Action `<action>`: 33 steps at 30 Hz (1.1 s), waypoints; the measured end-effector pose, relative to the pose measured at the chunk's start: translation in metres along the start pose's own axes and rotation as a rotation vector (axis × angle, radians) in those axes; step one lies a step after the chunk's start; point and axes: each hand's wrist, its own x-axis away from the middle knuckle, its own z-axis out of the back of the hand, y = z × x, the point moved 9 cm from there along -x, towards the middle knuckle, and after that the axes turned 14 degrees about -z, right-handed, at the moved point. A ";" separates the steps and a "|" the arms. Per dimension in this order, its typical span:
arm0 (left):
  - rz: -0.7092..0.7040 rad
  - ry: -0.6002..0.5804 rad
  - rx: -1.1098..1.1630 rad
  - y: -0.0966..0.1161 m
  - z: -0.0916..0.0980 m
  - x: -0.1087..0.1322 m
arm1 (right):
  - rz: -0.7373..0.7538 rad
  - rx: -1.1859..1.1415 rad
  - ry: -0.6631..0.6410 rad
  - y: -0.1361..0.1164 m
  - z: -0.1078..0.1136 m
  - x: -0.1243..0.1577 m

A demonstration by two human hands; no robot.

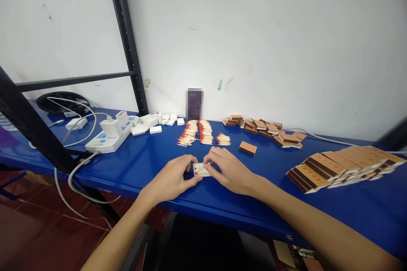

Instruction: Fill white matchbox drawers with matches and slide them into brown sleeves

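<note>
A small white matchbox tray [199, 172] lies on the blue table near its front edge, with a few red-headed matchsticks [201, 168] inside. My left hand [173, 178] grips the tray's left end between thumb and fingers. Over the right end, my right hand [227, 169] is closed in a pinch on the matchsticks; its fingertips partly hide them. Behind the tray are two long rows of matchsticks, a left row [188, 132] and a middle row [205, 132], and a smaller pile [223, 139]. One brown matchbox sleeve [248, 148] lies to the right of my right hand.
White trays [148, 122] are heaped at back left beside a power strip [110, 139] with cables. Brown sleeves [265, 128] lie piled at back right. Stacked matchboxes [337, 167] stand at right. A black shelf post [127, 38] rises on the left; a wall closes off the back.
</note>
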 end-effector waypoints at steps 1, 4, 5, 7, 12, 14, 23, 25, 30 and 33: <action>0.004 0.004 -0.001 0.000 0.000 0.000 | -0.026 0.023 0.029 0.007 0.001 -0.002; 0.011 0.014 0.007 0.000 0.001 0.000 | -0.155 0.176 0.122 0.040 0.009 -0.008; 0.012 0.013 0.013 0.000 0.001 0.000 | -0.207 0.246 0.129 0.053 0.010 -0.010; 0.021 0.008 0.023 0.000 0.001 0.000 | -0.300 0.364 0.115 0.076 0.011 -0.012; 0.042 -0.006 0.028 -0.001 0.002 0.001 | -0.386 0.475 0.040 0.106 0.007 -0.015; 0.043 -0.006 0.027 0.000 0.002 0.001 | -0.398 0.496 0.015 0.113 0.005 -0.017; 0.052 -0.003 0.006 -0.003 0.001 0.000 | -0.288 0.359 -0.005 0.089 0.005 -0.016; 0.056 0.009 -0.011 -0.004 0.002 -0.001 | -0.196 0.243 0.022 0.061 0.009 -0.011; 0.051 0.026 -0.027 -0.004 0.003 -0.001 | -0.052 0.033 -0.066 0.013 -0.001 -0.004; 0.040 0.021 -0.030 -0.003 0.002 -0.001 | -0.102 -0.004 -0.011 0.022 -0.003 -0.019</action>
